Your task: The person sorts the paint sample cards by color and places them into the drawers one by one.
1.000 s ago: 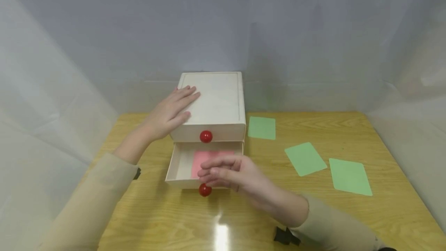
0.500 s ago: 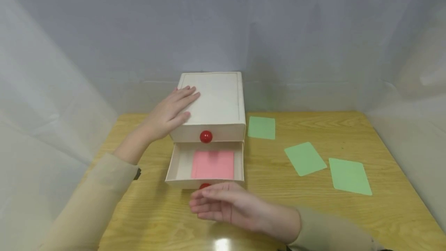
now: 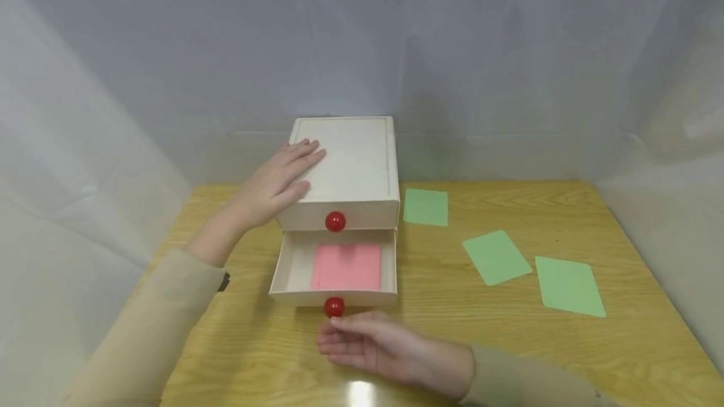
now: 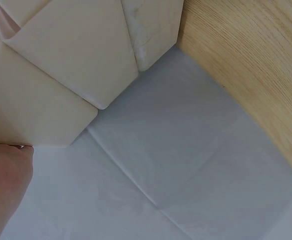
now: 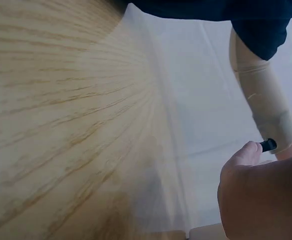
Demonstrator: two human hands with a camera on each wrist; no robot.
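A small cream two-drawer box (image 3: 345, 162) stands at the back of the wooden table (image 3: 430, 338). My left hand (image 3: 279, 181) lies flat on the box's top, fingers straight. The lower drawer (image 3: 291, 265) is pulled out and a pink card (image 3: 346, 267) lies flat in it. Its red knob (image 3: 334, 306) faces me, and the upper drawer's red knob (image 3: 335, 221) sits above. My right hand (image 3: 362, 344) hovers just in front of the lower knob, fingers straight and relaxed, holding nothing. In the left wrist view only the box's cream side (image 4: 71, 65) and a bit of my hand show.
Three green cards lie on the table right of the box: one (image 3: 425, 207) by the box, one (image 3: 496, 257) in the middle, one (image 3: 569, 286) farthest right. White sheeting (image 3: 113, 112) walls the table on the left, back and right.
My right hand has drawn back out of the lower drawer toward me and lowered in front of the knob, uncovering the pink card. The left hand has not moved.
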